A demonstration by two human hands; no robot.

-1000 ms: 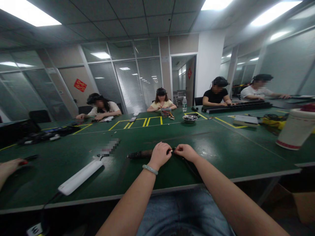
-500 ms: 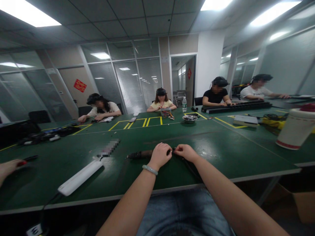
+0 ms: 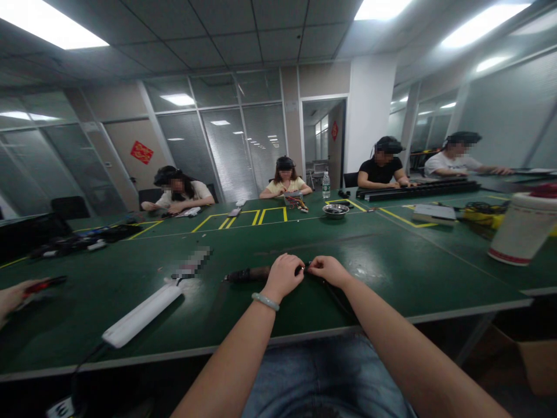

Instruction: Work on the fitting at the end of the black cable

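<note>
My left hand and my right hand rest close together on the green table, just past its near edge. Both are closed in a pinch on a thin dark cable that runs between their fingertips. A dark cylindrical part lies on the table and sticks out to the left from under my left hand. A pale bracelet circles my left wrist. The cable trails down and right under my right forearm.
A long white power strip lies at the left, its cord hanging off the edge. A white bucket stands at the right. Another person's hand with a red tool is at far left. A metal bowl and several seated people are across the table.
My hands have barely moved on the cable. The other person's hand at far left has drawn back toward the frame edge, lifting the red tool slightly.
</note>
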